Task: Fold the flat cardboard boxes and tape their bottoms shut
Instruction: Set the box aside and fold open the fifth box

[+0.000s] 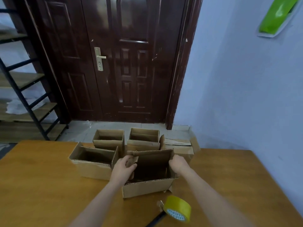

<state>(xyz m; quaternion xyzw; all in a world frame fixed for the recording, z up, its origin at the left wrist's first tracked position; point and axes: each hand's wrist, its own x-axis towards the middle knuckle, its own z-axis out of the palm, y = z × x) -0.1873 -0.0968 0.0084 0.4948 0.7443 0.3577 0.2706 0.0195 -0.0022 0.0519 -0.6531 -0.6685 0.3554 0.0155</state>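
Head view: my left hand (123, 167) grips left flap of box (147, 187) at frame centre; right hand (178, 163) grasps right wall. Tape (178, 208) lower right on table (41, 185), three boxes (91, 166) behind.

Dim, soft indoor light; slight blur, wide-angle bending at edges.
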